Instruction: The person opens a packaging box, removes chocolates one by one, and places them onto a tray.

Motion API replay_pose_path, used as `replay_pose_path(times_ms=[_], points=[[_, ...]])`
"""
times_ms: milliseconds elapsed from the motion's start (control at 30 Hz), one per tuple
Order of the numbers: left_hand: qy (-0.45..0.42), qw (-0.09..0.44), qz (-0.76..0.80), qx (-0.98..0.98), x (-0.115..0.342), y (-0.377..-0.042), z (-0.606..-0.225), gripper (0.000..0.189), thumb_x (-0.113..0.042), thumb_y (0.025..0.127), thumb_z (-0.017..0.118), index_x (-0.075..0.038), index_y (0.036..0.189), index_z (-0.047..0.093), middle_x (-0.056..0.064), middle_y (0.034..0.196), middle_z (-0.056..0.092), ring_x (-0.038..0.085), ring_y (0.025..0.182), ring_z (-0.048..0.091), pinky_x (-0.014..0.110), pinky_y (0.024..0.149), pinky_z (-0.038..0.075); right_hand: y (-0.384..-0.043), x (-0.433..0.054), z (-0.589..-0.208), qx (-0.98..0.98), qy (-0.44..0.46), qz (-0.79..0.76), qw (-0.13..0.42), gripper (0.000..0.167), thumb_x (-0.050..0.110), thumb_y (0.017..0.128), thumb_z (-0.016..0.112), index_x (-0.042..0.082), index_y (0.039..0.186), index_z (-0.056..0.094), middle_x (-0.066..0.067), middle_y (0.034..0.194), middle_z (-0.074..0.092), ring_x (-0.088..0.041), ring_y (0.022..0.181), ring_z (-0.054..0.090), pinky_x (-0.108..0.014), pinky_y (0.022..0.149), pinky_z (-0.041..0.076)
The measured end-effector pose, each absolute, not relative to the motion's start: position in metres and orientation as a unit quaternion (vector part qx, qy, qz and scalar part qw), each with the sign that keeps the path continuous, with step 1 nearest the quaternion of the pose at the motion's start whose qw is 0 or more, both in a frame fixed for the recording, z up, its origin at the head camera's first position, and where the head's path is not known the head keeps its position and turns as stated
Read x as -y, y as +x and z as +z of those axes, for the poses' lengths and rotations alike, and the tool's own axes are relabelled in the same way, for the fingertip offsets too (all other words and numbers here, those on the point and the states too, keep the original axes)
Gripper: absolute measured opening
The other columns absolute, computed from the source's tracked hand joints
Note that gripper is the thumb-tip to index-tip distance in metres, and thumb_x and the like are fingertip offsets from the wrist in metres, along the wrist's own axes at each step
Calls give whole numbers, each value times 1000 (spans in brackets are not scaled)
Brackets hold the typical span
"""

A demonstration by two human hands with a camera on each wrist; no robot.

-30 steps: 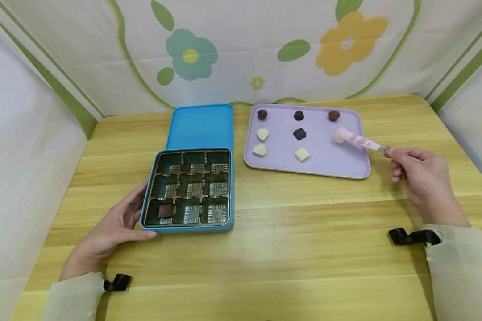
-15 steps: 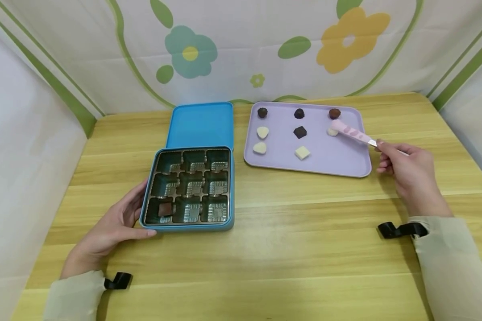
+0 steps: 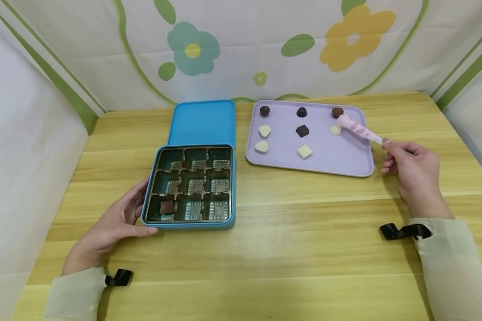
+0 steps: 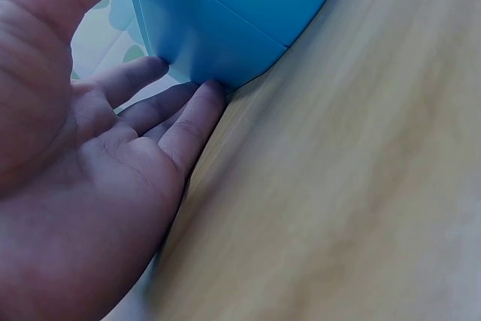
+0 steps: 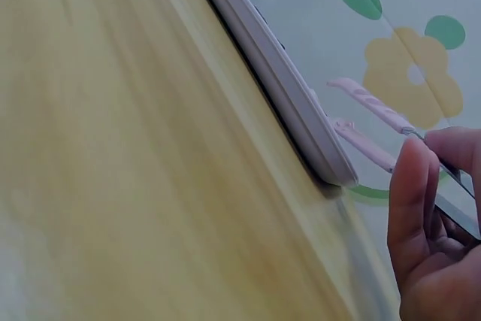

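My left hand [image 3: 108, 227] lies at the near left corner of a blue tin [image 3: 234, 209], thumb along the front wall. In the left wrist view its fingertips touch the tin's side [image 4: 218, 20]. A moulded insert [image 3: 201, 195] with several compartments fills the tin; one brown square chocolate [image 3: 166, 207] lies in the near left compartment. My right hand [image 3: 417, 171] pinches a pair of pink tongs [image 3: 361, 130] over the right part of a lilac tray [image 3: 337, 162]. The tong tips [image 5: 342, 84] stand apart, beside a round white chocolate [image 3: 335, 129]; contact cannot be told.
Several dark and white chocolates stand on the tray, among them a brown one [image 3: 337, 112] behind the tongs and a white square [image 3: 304, 151]. A blue lid [image 3: 202, 120] lies behind the tin. A flowered curtain [image 3: 241, 53] closes off the wooden table's [image 3: 265, 258] back.
My right hand with the tongs first moved left and slightly forward along the tray, then hardly shifted. The left hand and tin stayed in place; the view tilted slightly.
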State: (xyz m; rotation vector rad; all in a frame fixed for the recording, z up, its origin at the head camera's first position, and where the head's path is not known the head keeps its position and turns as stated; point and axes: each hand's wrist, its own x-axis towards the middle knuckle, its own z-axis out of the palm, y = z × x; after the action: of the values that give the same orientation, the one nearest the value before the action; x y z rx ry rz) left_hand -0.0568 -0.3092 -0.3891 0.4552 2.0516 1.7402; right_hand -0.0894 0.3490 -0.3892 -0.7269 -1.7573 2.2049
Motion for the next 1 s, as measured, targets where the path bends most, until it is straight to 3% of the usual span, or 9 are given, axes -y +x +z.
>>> replay_pose_path(times_ms=[767, 1000], points=[[154, 204, 622, -740, 310, -54, -389, 118, 18, 83, 80, -15, 175, 14, 13, 182, 16, -9, 150, 40, 8, 115, 40, -93, -327, -385, 572, -199, 776, 177, 23, 10, 84, 93, -3, 94, 77, -6, 68, 70, -14, 48, 59, -24, 42, 52], [164, 206, 616, -742, 309, -56, -388, 118, 17, 84, 80, -18, 175, 14, 13, 181, 16, -6, 151, 40, 9, 114, 41, -88, -279, -363, 582, -113, 791, 149, 2, 0, 95, 79, 0, 93, 79, -5, 67, 68, -12, 48, 58, -22, 41, 49]])
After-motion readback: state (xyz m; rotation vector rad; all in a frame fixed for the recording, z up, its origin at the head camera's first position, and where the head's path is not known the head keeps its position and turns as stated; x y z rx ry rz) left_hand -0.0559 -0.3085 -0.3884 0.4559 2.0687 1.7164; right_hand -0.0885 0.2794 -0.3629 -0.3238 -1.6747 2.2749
